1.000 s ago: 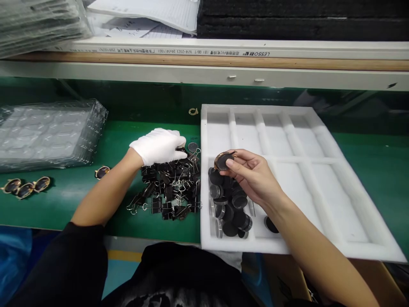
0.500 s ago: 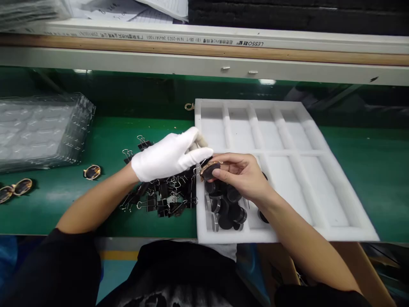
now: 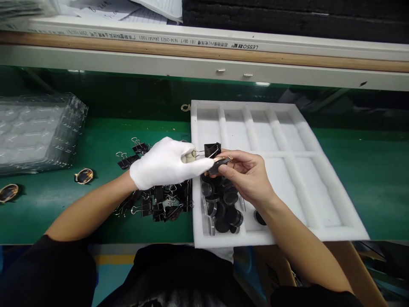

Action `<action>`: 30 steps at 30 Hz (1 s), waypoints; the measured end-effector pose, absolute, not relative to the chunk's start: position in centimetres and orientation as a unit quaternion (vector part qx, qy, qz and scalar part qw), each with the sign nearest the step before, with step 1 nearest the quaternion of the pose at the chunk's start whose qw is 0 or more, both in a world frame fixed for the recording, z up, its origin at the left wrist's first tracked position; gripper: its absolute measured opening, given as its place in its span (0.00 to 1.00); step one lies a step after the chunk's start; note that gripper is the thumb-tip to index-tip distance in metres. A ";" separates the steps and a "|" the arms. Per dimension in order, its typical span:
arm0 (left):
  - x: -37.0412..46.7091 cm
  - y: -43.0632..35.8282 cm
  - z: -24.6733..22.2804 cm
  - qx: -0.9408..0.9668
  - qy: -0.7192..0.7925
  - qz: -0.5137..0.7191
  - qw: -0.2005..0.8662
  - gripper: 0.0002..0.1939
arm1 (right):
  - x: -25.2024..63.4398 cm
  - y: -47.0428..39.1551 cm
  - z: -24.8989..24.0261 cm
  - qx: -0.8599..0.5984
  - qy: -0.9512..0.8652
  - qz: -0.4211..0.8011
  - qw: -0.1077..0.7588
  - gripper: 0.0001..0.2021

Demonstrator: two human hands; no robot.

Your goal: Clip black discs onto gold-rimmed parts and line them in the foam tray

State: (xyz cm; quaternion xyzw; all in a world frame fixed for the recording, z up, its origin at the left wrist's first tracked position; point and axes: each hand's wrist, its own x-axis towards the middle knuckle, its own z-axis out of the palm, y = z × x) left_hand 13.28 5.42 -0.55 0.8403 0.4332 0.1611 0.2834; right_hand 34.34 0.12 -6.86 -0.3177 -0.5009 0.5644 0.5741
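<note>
My left hand (image 3: 168, 164), in a white glove, is closed with its fingertips at the wire handle of a black binder clip (image 3: 211, 150). Its thumb reaches the edge of a dark round piece with a gold-coloured rim (image 3: 216, 165). That piece is pinched between thumb and fingers of my bare right hand (image 3: 247, 172). The clip sits right against the piece's far side; whether its jaws grip the rim I cannot tell. Beneath my hands, several black discs (image 3: 223, 211) fill the near-left compartment of a white foam tray (image 3: 220, 241). A heap of binder clips (image 3: 159, 204) lies left of the tray.
Stacked clear plastic trays (image 3: 35, 132) stand at the left on the green table (image 3: 105, 140). Two gold-rimmed oval pieces (image 3: 84, 175) lie in front of them. One black disc (image 3: 260, 218) is in another tray compartment. A shelf edge (image 3: 143, 57) runs across the back.
The binder clip, earlier mostly hidden by my left hand, now shows upright at the gold-rimmed piece. The piece has tilted flatter in my right hand. The view has shifted slightly.
</note>
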 end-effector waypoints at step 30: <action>12.8 4.9 -3.0 0.918 0.285 0.214 0.176 0.24 | 37.0 1.1 -5.8 -0.407 -0.527 0.522 0.533 0.09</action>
